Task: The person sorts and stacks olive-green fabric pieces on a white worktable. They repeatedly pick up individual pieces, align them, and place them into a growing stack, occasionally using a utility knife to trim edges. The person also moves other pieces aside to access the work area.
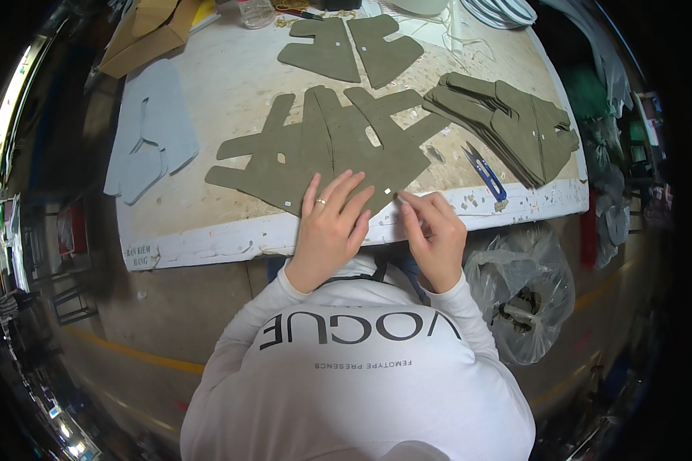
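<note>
Olive-green cut fabric pieces [315, 142] with slots and strap-like arms lie flat and close together at the middle of the table. My left hand [332, 219] rests spread on their near edge, a ring on one finger. Just right of it, my right hand [438, 230] is closed in a pinch of thumb and forefinger at the near right edge of the fabric. Whatever is between those fingertips is too small to make out. A small white sticker [387, 190] sits on the fabric close to the right fingertips. Blue-handled thread snips [484, 170] lie to the right.
A stack of similar olive pieces [507, 127] lies at the right, and two more olive pieces [384, 50] lie farther back. Light grey pieces [142, 123] are at the left. A cardboard box [148, 37] stands back left. Below the table's right side hangs a clear plastic bag [527, 307].
</note>
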Demonstrator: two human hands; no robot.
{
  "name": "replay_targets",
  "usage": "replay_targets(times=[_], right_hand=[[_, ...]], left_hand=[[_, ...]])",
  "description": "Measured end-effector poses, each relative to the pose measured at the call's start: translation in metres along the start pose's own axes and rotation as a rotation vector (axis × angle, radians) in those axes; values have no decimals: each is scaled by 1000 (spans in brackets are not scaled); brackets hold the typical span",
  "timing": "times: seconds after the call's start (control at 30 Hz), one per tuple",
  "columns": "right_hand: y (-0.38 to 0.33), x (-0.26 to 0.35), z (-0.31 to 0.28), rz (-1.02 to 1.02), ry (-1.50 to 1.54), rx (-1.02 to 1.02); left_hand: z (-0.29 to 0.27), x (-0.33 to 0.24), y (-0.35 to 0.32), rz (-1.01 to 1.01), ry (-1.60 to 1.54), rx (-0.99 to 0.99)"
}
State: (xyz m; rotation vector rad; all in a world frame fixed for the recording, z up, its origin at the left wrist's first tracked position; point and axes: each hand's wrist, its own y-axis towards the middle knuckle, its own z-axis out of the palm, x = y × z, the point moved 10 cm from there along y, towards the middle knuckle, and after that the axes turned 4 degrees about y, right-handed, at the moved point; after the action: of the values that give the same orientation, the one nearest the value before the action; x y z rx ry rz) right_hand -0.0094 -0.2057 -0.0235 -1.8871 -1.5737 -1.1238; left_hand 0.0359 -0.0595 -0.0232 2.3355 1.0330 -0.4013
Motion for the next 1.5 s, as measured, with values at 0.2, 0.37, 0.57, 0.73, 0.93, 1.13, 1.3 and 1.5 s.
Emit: replay_targets(times=[0.2,0.37,0.57,0.73,0.93,1.13,1.3,1.5], right_hand=[[-12,31,24,-325,-405,82],[30,23,27,-285,-414,103],[90,13,37,-283,-380,226],[84,22,35,-359,-425,111],[98,9,34,-293,-301,194],[101,19,44,-341,-475,108],[96,26,48,-346,-518,77],[93,22,42,-353,-523,62]], left_hand=[[6,-2,-2,8,22,14],[12,1,7,-41,42,147],[33,-11,39,16,159,150],[43,-1,39,-18,132,407],[18,30,84,96,302,281],[52,51,102,140,313,326],[52,52,100,159,315,290],[49,49,101,168,343,272]])
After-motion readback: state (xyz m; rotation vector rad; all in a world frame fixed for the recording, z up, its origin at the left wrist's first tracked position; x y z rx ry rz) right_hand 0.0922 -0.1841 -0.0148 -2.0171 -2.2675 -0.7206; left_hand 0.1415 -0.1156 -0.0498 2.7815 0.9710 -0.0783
